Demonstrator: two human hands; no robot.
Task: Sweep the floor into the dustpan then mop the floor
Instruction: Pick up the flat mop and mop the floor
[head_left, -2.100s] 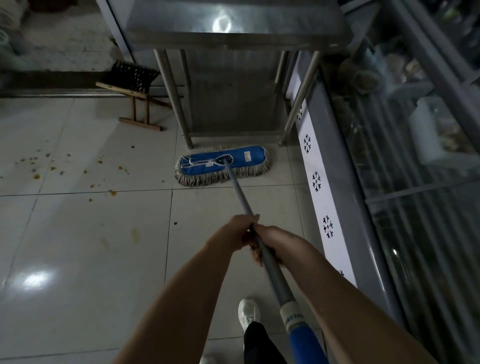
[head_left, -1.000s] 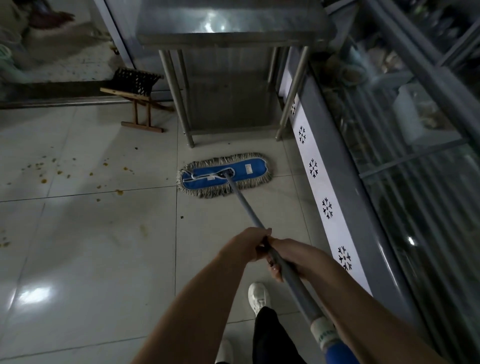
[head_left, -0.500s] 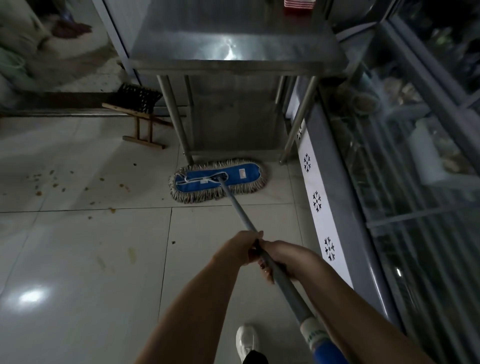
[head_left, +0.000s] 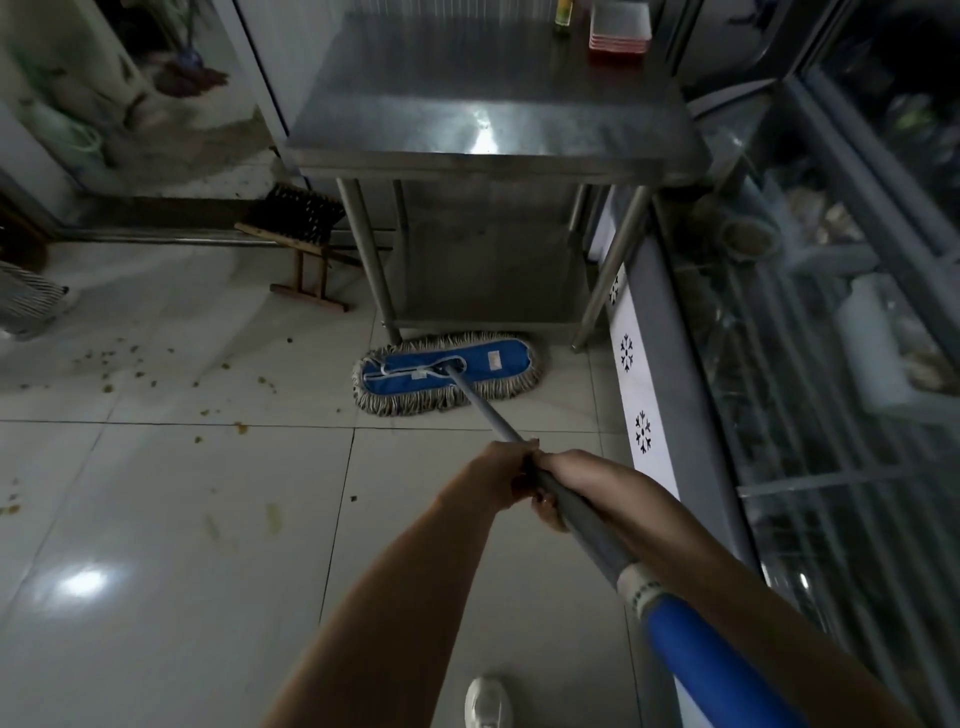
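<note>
Tiled floor (head_left: 156, 519): mop head (head_left: 447, 371) now pushed forward to front legs of counter (head_left: 493, 161), left grip (head_left: 498, 473) and right grip (head_left: 576, 478) both curled round handle (head_left: 488, 410); mopping under way, crumbs (head_left: 114, 364) unswept.

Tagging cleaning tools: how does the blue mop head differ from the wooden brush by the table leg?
Pose: mop head lies flat on the tiles; wooden brush is tipped up, bristles raised. Look: mop head is blue with pale fringe; brush is bare wood, dark bristles. Use: left hand and right hand grip the mop handle; nothing touches the brush. Both sit by the steel table.
</note>
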